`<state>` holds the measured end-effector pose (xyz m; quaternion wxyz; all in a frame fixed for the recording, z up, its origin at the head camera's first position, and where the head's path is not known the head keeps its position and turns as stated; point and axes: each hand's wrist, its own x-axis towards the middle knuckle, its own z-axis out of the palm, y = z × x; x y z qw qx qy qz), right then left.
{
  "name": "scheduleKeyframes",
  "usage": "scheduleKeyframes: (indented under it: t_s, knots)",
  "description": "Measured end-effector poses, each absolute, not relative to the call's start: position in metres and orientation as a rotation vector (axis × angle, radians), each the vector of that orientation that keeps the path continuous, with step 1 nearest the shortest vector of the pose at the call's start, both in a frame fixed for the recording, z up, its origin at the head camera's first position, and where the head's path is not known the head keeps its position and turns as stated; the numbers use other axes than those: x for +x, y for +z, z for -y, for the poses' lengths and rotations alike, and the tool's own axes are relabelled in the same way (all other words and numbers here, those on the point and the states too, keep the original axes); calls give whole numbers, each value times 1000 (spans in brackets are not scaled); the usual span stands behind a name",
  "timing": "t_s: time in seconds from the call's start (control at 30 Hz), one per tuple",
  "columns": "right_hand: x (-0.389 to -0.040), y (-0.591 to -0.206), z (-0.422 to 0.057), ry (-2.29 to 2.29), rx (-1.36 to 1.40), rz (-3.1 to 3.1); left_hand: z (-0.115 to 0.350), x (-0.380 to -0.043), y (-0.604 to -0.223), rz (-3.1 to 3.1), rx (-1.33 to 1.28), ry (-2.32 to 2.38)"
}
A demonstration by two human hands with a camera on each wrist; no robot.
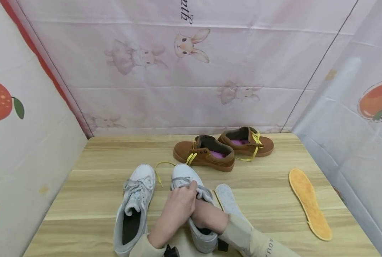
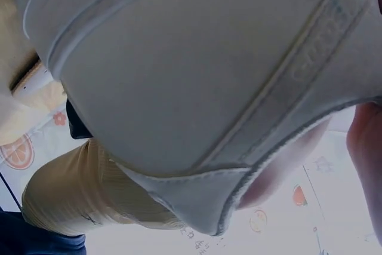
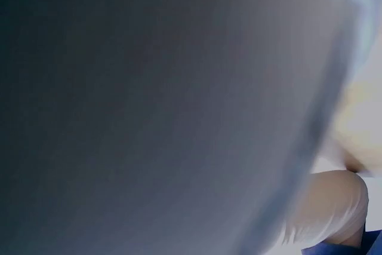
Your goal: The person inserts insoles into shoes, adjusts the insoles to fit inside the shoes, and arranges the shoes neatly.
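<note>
A white sneaker (image 1: 187, 172) with grey laces stands in front of me, toe pointing away. My left hand (image 1: 182, 200) grips it at the laces and tongue, fingers curled and thumb on top. My right hand (image 1: 205, 213) reaches into the shoe's opening from the right, so its fingers are hidden inside. The left wrist view is mostly filled by the sneaker's side (image 2: 179, 76). A blurred dark surface fills most of the right wrist view. To the left stands the matching white sneaker (image 1: 143, 175), its dark inside showing.
A grey-faced insole (image 1: 227, 196) lies right of the held shoe, partly behind my right sleeve (image 1: 242, 232). Farther right is an orange insole (image 1: 309, 203). At the back of the wooden table (image 1: 97, 192) stand two brown shoes (image 1: 207, 160) with yellow laces, one lace trailing left.
</note>
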<state>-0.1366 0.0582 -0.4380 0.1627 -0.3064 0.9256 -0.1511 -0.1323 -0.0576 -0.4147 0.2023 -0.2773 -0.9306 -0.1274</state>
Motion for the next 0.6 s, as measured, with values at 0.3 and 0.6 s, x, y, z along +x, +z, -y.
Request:
scheduleKeyframes:
  t_s: [0.3,0.6]
  knots:
    - [-131,-439,-61,-470,-899,-2650,54,-128,-418,2594,-734,-322]
    - [-107,-401,-72,-139,-1035,-2632,53,-128,-418,2570,-702,-279]
